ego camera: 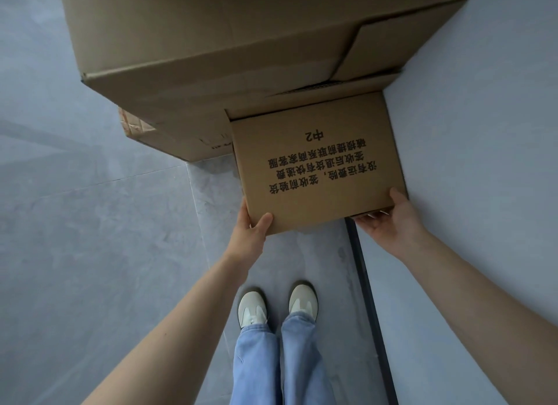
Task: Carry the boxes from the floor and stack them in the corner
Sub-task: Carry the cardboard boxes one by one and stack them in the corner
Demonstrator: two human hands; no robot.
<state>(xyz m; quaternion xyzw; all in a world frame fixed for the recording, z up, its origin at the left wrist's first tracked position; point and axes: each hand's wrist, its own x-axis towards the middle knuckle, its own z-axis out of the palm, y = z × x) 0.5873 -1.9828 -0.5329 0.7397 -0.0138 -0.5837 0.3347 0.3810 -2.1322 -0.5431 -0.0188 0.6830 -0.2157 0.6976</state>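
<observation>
Head view: we look down past our own arms at a small cardboard box (317,169) held in front of us, its top printed with black characters that read upside down to us. Our left hand (252,226) grips its near left corner, thumb on top near the edge and the other fingers hidden under the box. Our right hand (389,220) holds the near right corner, thumb lying along the right edge, fingers (373,215) curled beneath the bottom so only their tips show. The box's far edge sits just beside, perhaps touching, a stack of large cardboard boxes (229,42) that fills the far part of the scene; we cannot tell whether it rests on anything. Its right side runs close along the pale wall (483,163). In the stack, the topmost big box overhangs the ones below, and a lower one shows torn tape at its left corner. Under us lies the grey tiled floor (90,208), with a dark skirting strip (370,299) at the foot of the wall. Our white shoes (277,305) and blue jeans (277,365) stand near, below the box.
</observation>
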